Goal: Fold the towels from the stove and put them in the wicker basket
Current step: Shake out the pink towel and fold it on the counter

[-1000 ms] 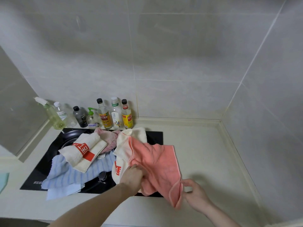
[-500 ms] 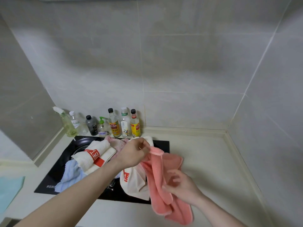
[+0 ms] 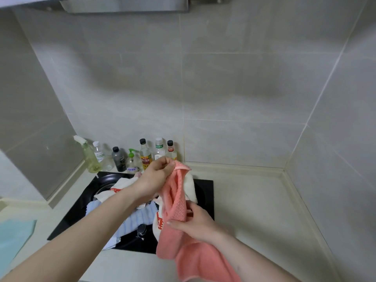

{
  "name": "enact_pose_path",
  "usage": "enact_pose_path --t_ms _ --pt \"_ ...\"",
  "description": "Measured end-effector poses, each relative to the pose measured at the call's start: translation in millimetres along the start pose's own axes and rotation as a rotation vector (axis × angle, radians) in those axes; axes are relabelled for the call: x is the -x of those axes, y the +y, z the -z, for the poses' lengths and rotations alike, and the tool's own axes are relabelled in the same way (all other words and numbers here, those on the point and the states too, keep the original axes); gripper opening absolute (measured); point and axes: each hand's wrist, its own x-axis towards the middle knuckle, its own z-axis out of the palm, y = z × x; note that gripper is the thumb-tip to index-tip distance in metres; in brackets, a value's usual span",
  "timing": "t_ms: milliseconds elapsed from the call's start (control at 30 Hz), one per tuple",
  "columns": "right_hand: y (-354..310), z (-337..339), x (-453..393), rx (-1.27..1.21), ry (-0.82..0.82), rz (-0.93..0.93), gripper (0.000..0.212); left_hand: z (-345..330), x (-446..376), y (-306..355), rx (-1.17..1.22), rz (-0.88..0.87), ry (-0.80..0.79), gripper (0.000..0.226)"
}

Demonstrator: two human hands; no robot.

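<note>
Left hand is raised over the stove, thumb and curled fingers pinching the top hem of the pink towel — that corner sits just in front of the bottles. Right hand is lower, above the stove's front right corner, fingers wrapped round the same towel about midway down. Between the two hands the towel hangs bunched lengthwise into a narrow strip; below the right hand it spreads out and drapes past the front edge of the countertop, lower end cut off by the frame. The rest of the pile lies on the black stove: a cream towel with red print directly behind the pink one, a blue striped towel at the stove's front middle partly under the left forearm, another white towel with a red patch toward the back left. Stove knob visible near the front edge. Row of bottles lines the countertop's back edge against the tiled wall, a spray bottle at the left end. Light blue cloth on the countertop at far left — only partly in view. Wicker basket not in frame.
</note>
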Motion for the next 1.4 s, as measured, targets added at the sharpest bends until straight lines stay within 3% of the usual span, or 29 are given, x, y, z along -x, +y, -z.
enact_pose_path --t_ms 167,400,500,600,733,867,967,1033,1133,1300,1400 --pt "-27.2 -1.3 0.2 0.021 0.029 0.05 0.025 10.4 -1.5 28.7 0.077 -0.061 -0.06 0.022" --pt "-19.2 53.9 -12.9 0.06 0.287 0.197 0.022 51.7 -13.0 32.0 -0.162 -0.176 0.136 0.021" --pt "-25.3 74.6 -13.9 0.123 0.322 0.263 0.02 59.0 -13.2 33.6 -0.216 -0.186 0.133 0.016" --pt "-32.6 85.4 -15.6 0.167 0.386 0.294 0.012 61.1 -11.2 38.1 -0.279 -0.202 0.051 0.03" --pt "-32.6 105.6 -15.6 0.255 0.415 0.317 0.017 77.1 -19.6 32.0 -0.599 -0.206 -0.042 0.049" --pt "-27.2 134.4 -15.2 0.365 0.345 0.259 0.038 91.6 -32.0 19.6 -0.68 -0.197 -0.061 0.031" --pt "-27.5 148.6 -19.9 0.445 0.309 0.226 0.038 89.5 -39.3 15.1 -0.776 -0.184 -0.03 0.016" --pt "-30.9 154.9 -22.9 0.463 0.302 0.2 0.035 85.6 -42.6 17.3 -0.766 -0.151 -0.04 0.028" --pt "-42.5 167.3 -23.5 0.423 0.356 0.206 0.033 80.6 -47.7 25.7 -0.637 -0.134 -0.06 0.037" --pt "-66.1 187.8 -22.2 0.042 0.471 0.265 0.029 74.5 -57.1 41.0 -0.442 -0.169 -0.022 0.015" --pt "-67.1 194.9 -28.9 -0.101 0.477 0.27 0.034 62.5 -63.5 47.9 -0.451 -0.191 -0.041 0.027"
